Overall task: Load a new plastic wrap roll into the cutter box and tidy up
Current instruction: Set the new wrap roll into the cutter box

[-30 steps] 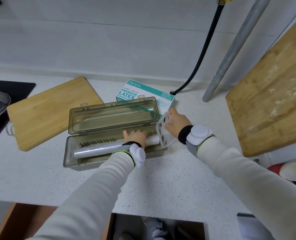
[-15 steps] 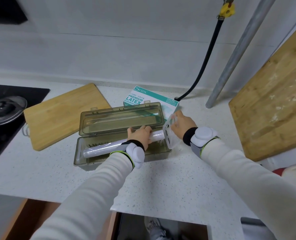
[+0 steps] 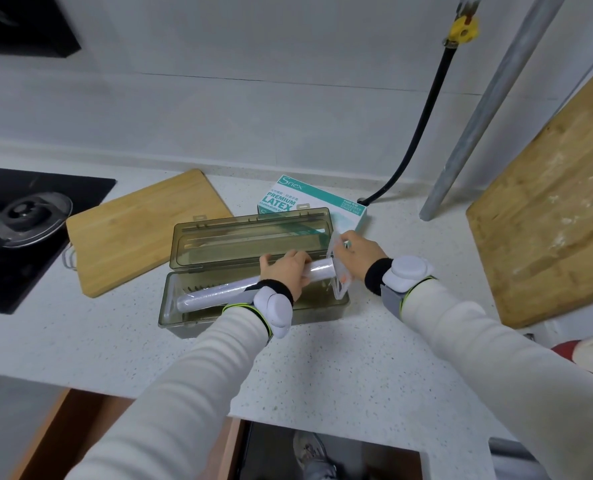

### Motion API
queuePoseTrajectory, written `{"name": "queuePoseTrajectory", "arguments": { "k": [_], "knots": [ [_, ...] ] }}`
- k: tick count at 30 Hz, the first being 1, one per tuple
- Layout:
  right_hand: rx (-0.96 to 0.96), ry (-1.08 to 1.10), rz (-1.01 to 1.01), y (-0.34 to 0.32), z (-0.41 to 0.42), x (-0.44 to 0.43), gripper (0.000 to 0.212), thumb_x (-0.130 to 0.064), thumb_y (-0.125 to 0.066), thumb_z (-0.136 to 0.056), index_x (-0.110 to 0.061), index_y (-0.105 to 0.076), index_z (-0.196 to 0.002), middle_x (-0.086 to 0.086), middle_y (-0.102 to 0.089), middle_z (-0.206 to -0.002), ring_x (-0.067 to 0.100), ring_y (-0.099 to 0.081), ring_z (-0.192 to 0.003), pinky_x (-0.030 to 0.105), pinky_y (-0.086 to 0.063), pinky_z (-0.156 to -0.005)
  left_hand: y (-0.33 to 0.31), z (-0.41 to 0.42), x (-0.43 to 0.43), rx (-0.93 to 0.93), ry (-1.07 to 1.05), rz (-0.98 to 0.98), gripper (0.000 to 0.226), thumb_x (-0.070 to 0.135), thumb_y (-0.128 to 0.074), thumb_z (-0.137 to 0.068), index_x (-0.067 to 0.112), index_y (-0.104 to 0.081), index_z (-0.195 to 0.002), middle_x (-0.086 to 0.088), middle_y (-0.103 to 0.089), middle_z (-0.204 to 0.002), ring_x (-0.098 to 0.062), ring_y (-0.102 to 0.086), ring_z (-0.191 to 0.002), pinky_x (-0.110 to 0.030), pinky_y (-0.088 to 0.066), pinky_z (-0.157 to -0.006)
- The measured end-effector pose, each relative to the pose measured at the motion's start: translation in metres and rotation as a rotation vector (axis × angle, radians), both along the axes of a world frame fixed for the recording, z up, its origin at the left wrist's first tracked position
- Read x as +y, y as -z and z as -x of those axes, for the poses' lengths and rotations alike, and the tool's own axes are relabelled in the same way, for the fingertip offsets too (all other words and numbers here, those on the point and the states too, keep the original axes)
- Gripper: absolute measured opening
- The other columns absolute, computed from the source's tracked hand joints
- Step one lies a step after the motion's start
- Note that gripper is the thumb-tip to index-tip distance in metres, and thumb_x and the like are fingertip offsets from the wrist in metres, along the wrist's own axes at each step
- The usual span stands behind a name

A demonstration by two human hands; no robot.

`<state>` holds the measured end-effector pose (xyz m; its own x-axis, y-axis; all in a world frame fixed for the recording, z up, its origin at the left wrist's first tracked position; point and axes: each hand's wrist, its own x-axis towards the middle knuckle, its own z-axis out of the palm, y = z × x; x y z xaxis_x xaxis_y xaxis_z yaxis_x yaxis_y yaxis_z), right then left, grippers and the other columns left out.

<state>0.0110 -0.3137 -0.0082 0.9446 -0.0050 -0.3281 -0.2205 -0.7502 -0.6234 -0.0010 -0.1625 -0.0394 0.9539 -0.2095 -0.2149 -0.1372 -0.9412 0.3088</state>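
Speckled surface [image 3: 322, 362], cutter box [image 3: 308, 311] open. My left fingers [image 3: 298, 259], curled round the roll [image 3: 218, 294], have raised its right end. Right fingers [image 3: 344, 244] pinch the end cap [image 3: 341, 289] just beyond it, so fitting likely comes next.

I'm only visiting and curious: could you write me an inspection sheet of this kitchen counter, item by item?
Surface: white speckled countertop.
Job's things: cutter box lies open, lid tipped back; plastic wrap roll slants inside it, right end raised; clear end piece stands at the box's right end.
Clutter: glove box behind the cutter box; small cutting board flat to its left; large board leaning at the right.
Hands: left hand grips the plastic wrap roll; right hand holds the clear end piece.
Cables: black hose runs from a yellow valve down to the counter.
Surroundings: cooktop with a pot lid at left; metal pipe; white wall.
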Motion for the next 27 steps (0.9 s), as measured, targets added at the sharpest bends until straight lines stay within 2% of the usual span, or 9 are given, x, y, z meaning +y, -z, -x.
{"name": "queuePoseTrajectory", "arguments": {
  "k": [2, 4, 7, 12, 16, 19, 23, 27],
  "knots": [
    [0.032, 0.014, -0.098, 0.0, 0.001, 0.002, 0.029, -0.029, -0.037, -0.098, -0.014, -0.049, -0.119, 0.015, -0.061, -0.109, 0.023, -0.063, -0.073, 0.028, -0.055, -0.066, 0.0, 0.0, 0.001, 0.003, 0.002, -0.009, 0.034, 0.018, -0.051, -0.092, 0.022, -0.046, -0.126, 0.003, -0.054, -0.124, -0.019, -0.053, -0.116, -0.046, -0.013, -0.115],
    [0.059, 0.029, -0.158, 0.0, 0.0, 0.002, 0.027, -0.027, -0.04, -0.097, -0.013, -0.051, -0.117, 0.014, -0.063, -0.106, 0.026, -0.067, -0.074, 0.029, -0.056, -0.067, 0.0, 0.001, 0.001, 0.0, 0.002, -0.009, 0.034, 0.018, -0.051, -0.092, 0.022, -0.046, -0.125, 0.004, -0.054, -0.124, -0.019, -0.053, -0.117, -0.046, -0.013, -0.115],
    [0.064, 0.016, -0.129, 0.0, -0.001, 0.002, 0.03, -0.033, -0.042, -0.096, -0.013, -0.053, -0.116, 0.012, -0.062, -0.106, 0.024, -0.065, -0.077, 0.026, -0.054, -0.067, 0.0, 0.001, 0.002, 0.0, 0.001, -0.006, 0.034, 0.018, -0.05, -0.092, 0.022, -0.046, -0.126, 0.004, -0.053, -0.125, -0.018, -0.053, -0.117, -0.046, -0.012, -0.115],
    [0.04, -0.058, 0.031, 0.005, -0.002, -0.003, 0.043, -0.047, -0.045, -0.092, -0.012, -0.057, -0.114, 0.01, -0.061, -0.117, 0.025, -0.059, -0.099, 0.037, -0.049, -0.093, 0.002, 0.001, 0.002, 0.004, 0.005, -0.004, 0.033, 0.018, -0.05, -0.092, 0.023, -0.046, -0.125, 0.005, -0.052, -0.128, -0.019, -0.055, -0.115, -0.046, -0.011, -0.115],
    [0.1, -0.01, -0.134, 0.008, -0.002, -0.003, 0.039, -0.04, -0.05, -0.093, -0.008, -0.057, -0.112, 0.013, -0.061, -0.116, 0.027, -0.064, -0.099, 0.035, -0.055, -0.087, 0.005, 0.002, 0.002, 0.01, 0.006, 0.001, 0.034, 0.017, -0.05, -0.092, 0.023, -0.047, -0.126, 0.006, -0.051, -0.129, -0.017, -0.054, -0.116, -0.046, -0.01, -0.116],
    [0.1, 0.005, -0.199, 0.01, -0.003, -0.003, 0.031, -0.038, -0.052, -0.092, -0.01, -0.058, -0.103, 0.014, -0.062, -0.11, 0.026, -0.065, -0.093, 0.036, -0.056, -0.087, 0.005, 0.001, 0.001, 0.007, -0.006, 0.015, 0.034, 0.017, -0.051, -0.092, 0.023, -0.047, -0.125, 0.005, -0.052, -0.129, -0.018, -0.055, -0.116, -0.046, -0.009, -0.115],
    [0.082, -0.046, -0.106, 0.012, -0.006, -0.006, 0.03, -0.049, -0.055, -0.086, -0.02, -0.058, -0.096, 0.002, -0.06, -0.092, 0.022, -0.068, -0.087, 0.039, -0.055, -0.091, 0.006, 0.0, 0.001, 0.009, -0.009, 0.01, 0.034, 0.018, -0.05, -0.092, 0.023, -0.046, -0.126, 0.005, -0.052, -0.13, -0.019, -0.055, -0.116, -0.046, -0.011, -0.114],
    [0.067, -0.042, -0.102, 0.015, -0.006, -0.007, 0.039, -0.047, -0.059, -0.085, -0.015, -0.062, -0.108, 0.004, -0.059, -0.102, 0.027, -0.066, -0.096, 0.04, -0.055, -0.089, 0.008, -0.001, -0.001, 0.026, -0.019, 0.007, 0.035, 0.017, -0.051, -0.092, 0.023, -0.047, -0.126, 0.005, -0.051, -0.129, -0.018, -0.054, -0.117, -0.045, -0.015, -0.115]
  ]
}}
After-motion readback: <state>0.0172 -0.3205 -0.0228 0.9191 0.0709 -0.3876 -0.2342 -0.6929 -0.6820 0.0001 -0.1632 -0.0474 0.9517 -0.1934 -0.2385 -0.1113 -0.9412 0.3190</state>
